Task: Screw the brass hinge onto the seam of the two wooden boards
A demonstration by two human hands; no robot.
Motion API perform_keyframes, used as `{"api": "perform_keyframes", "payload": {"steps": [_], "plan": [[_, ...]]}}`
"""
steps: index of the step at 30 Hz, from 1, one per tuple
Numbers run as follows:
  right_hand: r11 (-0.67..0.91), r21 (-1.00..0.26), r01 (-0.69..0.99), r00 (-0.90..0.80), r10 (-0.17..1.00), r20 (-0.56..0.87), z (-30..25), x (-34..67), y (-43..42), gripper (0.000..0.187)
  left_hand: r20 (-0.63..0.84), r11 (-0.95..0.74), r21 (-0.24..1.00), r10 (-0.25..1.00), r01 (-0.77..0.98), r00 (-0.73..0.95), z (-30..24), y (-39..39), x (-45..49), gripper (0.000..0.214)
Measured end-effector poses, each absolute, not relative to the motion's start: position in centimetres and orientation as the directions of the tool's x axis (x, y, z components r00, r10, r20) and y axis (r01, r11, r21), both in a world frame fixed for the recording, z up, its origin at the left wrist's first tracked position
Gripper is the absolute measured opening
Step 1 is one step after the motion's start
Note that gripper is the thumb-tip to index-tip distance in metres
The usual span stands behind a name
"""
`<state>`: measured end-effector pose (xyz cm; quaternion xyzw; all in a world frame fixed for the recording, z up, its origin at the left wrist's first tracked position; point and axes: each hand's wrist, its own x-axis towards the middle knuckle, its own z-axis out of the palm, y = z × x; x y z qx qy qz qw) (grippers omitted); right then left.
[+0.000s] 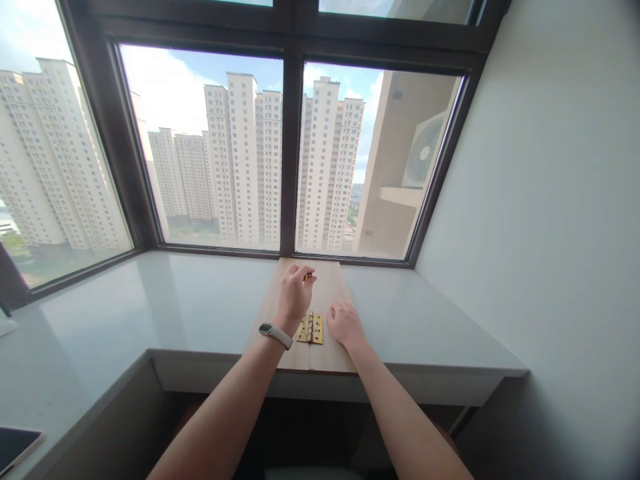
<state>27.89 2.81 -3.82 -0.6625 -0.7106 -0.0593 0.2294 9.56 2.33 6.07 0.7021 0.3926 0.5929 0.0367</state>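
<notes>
Two wooden boards (327,283) lie side by side on the white counter, joined near the front by a brass hinge (311,328). My left hand (295,293), with a watch on its wrist, hovers above the boards beyond the hinge, fingers pinched on a small yellowish object (309,275) that I cannot make out. My right hand (344,323) rests on the right board just beside the hinge, fingers curled down against the wood with nothing visible in them.
The white counter (190,300) wraps round an L-shaped corner under big dark-framed windows (290,153). A white wall (550,200) bounds the right side. A dark flat device (15,445) lies at the near left edge.
</notes>
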Motion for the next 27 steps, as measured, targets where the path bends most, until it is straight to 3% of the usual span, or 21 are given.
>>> {"api": "perform_keyframes", "payload": {"steps": [4, 15, 22, 27], "plan": [[0.113, -0.216, 0.970, -0.017, 0.914, 0.405, -3.83, 27.91, 2.83, 0.025, 0.808, -0.695, 0.521, 0.588, 0.495, -0.026, 6.08, 2.31, 9.56, 0.022], [0.123, -0.211, 0.970, -0.025, 0.909, 0.417, -3.89, 27.92, 2.81, 0.026, 0.807, -0.692, 0.506, 0.590, 0.515, 0.000, 6.10, 2.31, 9.41, 0.006], [0.129, -0.219, 0.967, -0.025, 0.906, 0.423, -4.05, 27.96, 2.86, 0.026, 0.799, -0.676, 0.519, 0.601, 0.523, -0.016, 6.10, 2.51, 9.48, 0.024], [0.125, -0.222, 0.967, -0.021, 0.907, 0.420, -4.03, 27.97, 2.89, 0.024, 0.808, -0.700, 0.494, 0.588, 0.515, 0.024, 6.09, 2.40, 9.35, 0.016]]}}
